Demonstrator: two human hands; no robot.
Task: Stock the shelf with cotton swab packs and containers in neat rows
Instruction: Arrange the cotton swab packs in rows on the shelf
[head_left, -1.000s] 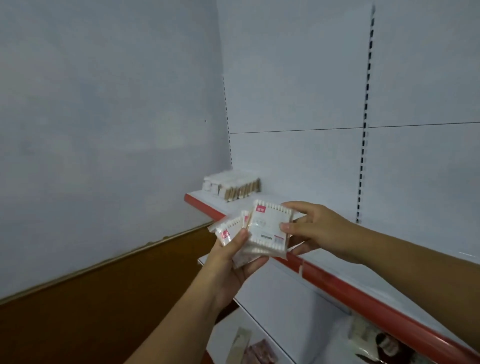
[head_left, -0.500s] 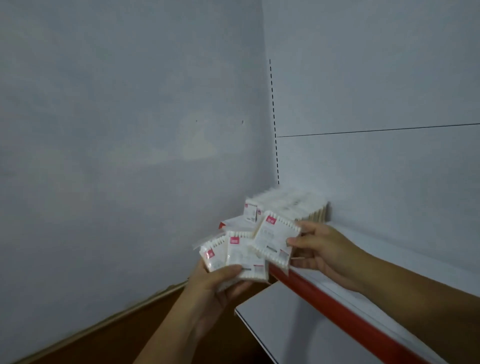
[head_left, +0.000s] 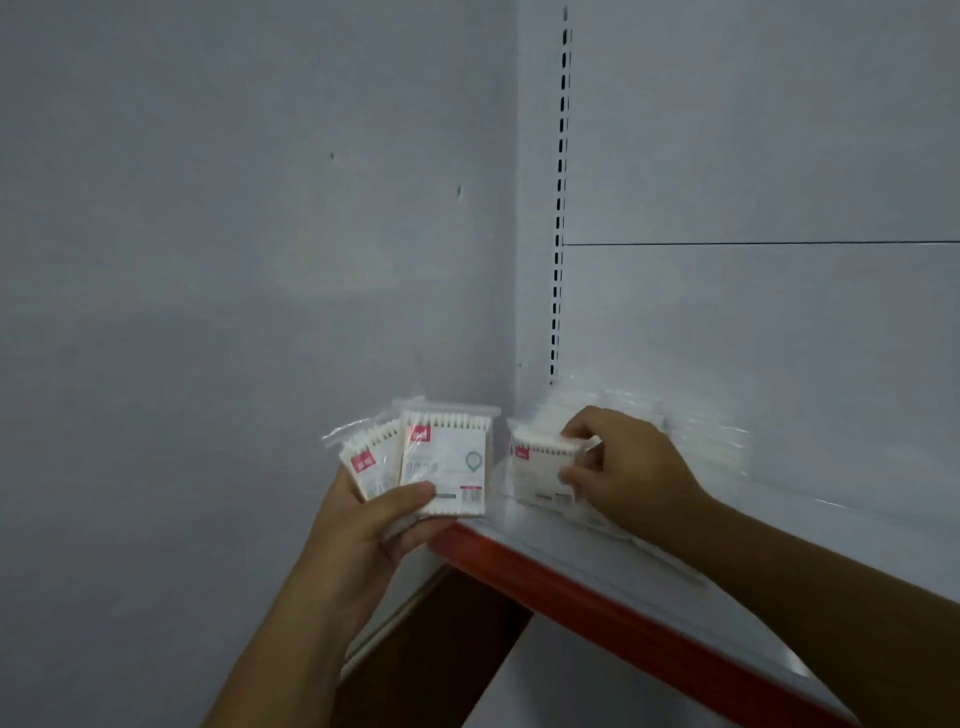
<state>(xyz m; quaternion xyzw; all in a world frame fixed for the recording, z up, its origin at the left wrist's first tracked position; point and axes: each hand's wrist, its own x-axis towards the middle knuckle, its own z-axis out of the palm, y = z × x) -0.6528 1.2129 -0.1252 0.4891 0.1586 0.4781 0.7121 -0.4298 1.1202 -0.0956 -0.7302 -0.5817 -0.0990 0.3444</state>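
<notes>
Your left hand (head_left: 374, 525) is off the shelf's left end, thumb curled across the front of two cotton swab packs (head_left: 445, 462) that it holds fanned and upright, red labels at their top corners. Your right hand (head_left: 623, 473) pinches a single pack (head_left: 540, 467) by its right side; that pack stands upright on the white shelf (head_left: 540, 535) near its left end, close to the corner. A grey wall (head_left: 208, 260) closes in the left side, and a slotted upright (head_left: 560, 208) runs down the corner beside the pale back panel (head_left: 753, 312), so the space beyond the pack is tight. The shelf's red front edge (head_left: 597, 605) runs diagonally below both hands, with a lower shelf (head_left: 571, 691) and a brown surface (head_left: 441, 660) underneath. Behind your right hand a row of packs (head_left: 701, 431) lines the back panel, but it is washed out and blurred, and your hand covers its front, so you cannot count them. The pinched pack's right half is hidden by your fingers, and its print is unreadable.
</notes>
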